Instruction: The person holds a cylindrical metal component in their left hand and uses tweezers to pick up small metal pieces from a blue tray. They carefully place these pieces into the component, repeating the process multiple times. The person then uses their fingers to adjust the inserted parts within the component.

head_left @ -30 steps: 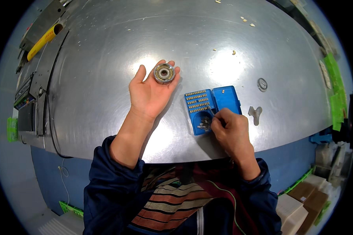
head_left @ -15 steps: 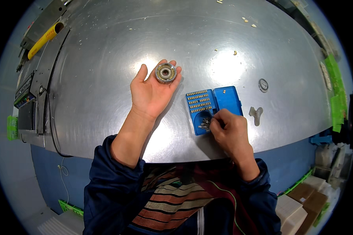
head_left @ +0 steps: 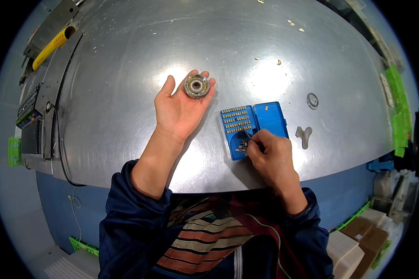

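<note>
Left hand (head_left: pixel 178 110) lies palm up, fingers extended and unclenched; a round metal part (head_left: pixel 197 91) rests on them. Right hand (head_left: pixel 275 152) is at the opened blue case (head_left: pixel 272 119) — fingers pinched on a thin tool (head_left: pixel 248 135), mostly hidden. Case sits on the counter (head_left: pixel 125 93), holding rows of small pieces (head_left: pixel 236 119). Grey ring (head_left: pixel 313 101) and forked plate (head_left: pixel 304 137) lie right of it — well apart.

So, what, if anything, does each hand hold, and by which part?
Left hand: round silver metal part, its underside on the fingers. Right hand: pinched; contents unclear.
</note>
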Demonstrator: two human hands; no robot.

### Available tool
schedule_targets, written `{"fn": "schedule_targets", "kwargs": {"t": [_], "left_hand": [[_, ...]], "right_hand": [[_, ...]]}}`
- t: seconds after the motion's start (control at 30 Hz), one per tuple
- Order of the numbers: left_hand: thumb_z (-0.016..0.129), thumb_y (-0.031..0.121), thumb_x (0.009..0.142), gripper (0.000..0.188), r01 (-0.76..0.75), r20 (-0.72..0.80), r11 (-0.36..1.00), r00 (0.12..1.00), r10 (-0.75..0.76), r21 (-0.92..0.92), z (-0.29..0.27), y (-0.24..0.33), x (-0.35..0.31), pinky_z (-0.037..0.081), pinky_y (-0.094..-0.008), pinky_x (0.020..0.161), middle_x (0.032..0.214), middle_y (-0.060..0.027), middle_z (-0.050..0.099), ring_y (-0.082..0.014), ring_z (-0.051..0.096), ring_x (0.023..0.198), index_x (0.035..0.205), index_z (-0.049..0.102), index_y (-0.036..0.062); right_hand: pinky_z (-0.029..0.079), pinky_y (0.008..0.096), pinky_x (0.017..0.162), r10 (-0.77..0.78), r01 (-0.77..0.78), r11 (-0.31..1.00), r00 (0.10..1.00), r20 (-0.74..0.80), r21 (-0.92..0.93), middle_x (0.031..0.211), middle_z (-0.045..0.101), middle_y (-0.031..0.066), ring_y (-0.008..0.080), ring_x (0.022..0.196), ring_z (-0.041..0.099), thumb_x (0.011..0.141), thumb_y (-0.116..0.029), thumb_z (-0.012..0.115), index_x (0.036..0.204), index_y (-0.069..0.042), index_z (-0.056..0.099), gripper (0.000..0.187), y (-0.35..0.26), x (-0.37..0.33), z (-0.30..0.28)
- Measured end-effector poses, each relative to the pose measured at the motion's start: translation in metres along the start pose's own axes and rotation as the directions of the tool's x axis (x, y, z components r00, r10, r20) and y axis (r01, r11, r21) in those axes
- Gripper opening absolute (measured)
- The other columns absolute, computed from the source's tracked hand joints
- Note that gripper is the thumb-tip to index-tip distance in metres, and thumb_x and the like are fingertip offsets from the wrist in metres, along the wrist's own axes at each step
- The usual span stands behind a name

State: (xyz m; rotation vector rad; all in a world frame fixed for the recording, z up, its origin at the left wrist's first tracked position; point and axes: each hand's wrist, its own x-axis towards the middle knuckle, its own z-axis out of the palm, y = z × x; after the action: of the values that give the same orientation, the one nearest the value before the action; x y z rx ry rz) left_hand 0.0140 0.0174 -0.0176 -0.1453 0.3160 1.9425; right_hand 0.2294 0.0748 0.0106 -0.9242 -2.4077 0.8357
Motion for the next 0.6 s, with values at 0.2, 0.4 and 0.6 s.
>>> {"fn": "schedule_targets", "kwargs": {"t": [0.2,0.4,0.6], "left_hand": [[0.025,0.040,0.103,0.055,0.010,0.020,1.000,1.000,-0.010,0.004,-0.0020,0.0007,0.0003,0.031,-0.0484,0.113,0.138,-0.0245,0.033,-0.0396,0.030,0.134,0.134,0.033,-0.0046],[0.026,0.041,0.103,0.055,0.003,0.006,1.000,1.000,-0.003,0.010,-0.0009,0.0005,0.0002,0.031,-0.0485,0.113,0.138,-0.0242,0.034,-0.0397,0.031,0.133,0.132,0.034,-0.0045],[0.027,0.041,0.102,0.051,0.012,-0.013,1.000,1.000,-0.012,0.012,0.0004,0.0006,0.0002,0.034,-0.0474,0.109,0.134,-0.0222,0.039,-0.0384,0.037,0.128,0.127,0.040,-0.0019]], "right_hand": [[0.047,0.0384,0.048,0.000,0.000,1.000,1.000,-0.002,0.005,0.058,0.059,0.0157,0.0319,0.049,0.060,0.075,-0.007,0.065,0.067,-0.002,0.057,0.012,-0.0001,-0.0012,0.0013],[0.046,0.0387,0.047,0.004,-0.004,1.000,1.000,0.004,0.023,0.058,0.059,0.0155,0.0322,0.049,0.059,0.076,-0.007,0.065,0.067,-0.003,0.057,0.012,-0.0016,-0.0025,0.0017],[0.046,0.0374,0.047,0.000,0.000,1.000,1.000,0.011,0.025,0.056,0.058,0.0151,0.0311,0.047,0.058,0.076,-0.007,0.065,0.067,-0.002,0.057,0.012,-0.0026,-0.0060,-0.0001]]}}
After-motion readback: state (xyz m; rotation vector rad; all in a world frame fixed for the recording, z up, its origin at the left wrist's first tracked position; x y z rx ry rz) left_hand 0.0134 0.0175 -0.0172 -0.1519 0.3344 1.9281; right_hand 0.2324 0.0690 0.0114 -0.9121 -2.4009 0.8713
